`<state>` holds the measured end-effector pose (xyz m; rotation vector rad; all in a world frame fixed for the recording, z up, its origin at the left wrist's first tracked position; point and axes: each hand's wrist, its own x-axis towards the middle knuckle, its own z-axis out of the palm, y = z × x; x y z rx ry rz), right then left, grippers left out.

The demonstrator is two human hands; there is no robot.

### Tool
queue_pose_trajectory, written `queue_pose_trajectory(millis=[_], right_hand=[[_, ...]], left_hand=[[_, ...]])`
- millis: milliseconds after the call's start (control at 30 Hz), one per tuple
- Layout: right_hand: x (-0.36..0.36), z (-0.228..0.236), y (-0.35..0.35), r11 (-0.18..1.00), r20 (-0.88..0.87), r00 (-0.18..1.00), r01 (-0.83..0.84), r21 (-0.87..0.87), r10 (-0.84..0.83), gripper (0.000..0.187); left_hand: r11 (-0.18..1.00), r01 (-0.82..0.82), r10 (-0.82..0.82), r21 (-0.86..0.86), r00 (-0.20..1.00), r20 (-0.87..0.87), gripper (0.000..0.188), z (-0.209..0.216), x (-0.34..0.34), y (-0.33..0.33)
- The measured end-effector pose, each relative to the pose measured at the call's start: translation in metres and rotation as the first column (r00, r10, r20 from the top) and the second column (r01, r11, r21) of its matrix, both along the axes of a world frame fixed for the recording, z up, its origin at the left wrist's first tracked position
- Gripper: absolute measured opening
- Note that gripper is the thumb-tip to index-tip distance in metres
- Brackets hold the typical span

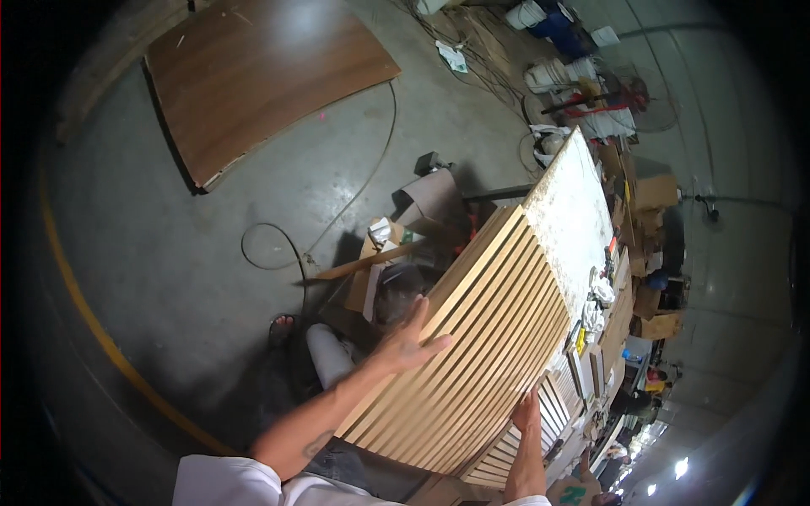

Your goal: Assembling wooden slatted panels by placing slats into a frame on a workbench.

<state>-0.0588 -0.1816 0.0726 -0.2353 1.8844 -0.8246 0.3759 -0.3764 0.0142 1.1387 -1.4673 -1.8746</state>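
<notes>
A light wooden slatted panel (464,346), with long parallel slats and dark gaps, lies tilted across the workbench in front of me. My left hand (409,344) is against its left edge, thumb and fingers stretched out and apart. At the panel's right edge, my right hand (527,411) is closed on the rim, its fingers partly hidden. More slats on a white-gapped panel (553,405) show just beyond my right hand.
The worn white bench top (574,194) extends beyond the panel. Tools and crumpled white cloths (595,308) lie on its right side. A brown board (261,76) is on the floor at far left, near a cable (371,160). Another person (574,491) stands at lower right.
</notes>
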Motion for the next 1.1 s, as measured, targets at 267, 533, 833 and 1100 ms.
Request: queue_pose_trajectory(millis=[267,533,833,1100], right_hand=[[-0.004,-0.01,0.013,0.997,-0.035,0.997,0.071,-0.013,-0.071,0.096],[0.004,-0.015,0.019,0.987,-0.127,0.979,0.159,0.004,-0.157,0.077],[0.05,0.0,0.066,0.983,-0.373,0.922,0.15,0.102,-0.102,0.063],[0.064,0.0,0.068,0.987,-0.519,0.852,0.139,0.083,-0.076,0.049]], left_hand=[[0.985,0.038,-0.008,-0.171,0.985,0.171,0.112,0.024,0.006,0.002],[0.947,0.042,0.038,-0.317,0.969,0.243,0.112,0.024,-0.003,0.006],[0.957,-0.048,0.123,-0.286,0.96,0.25,0.095,0.06,-0.01,0.048],[0.946,0.034,0.118,-0.324,0.89,0.44,0.097,0.071,-0.02,0.048]])
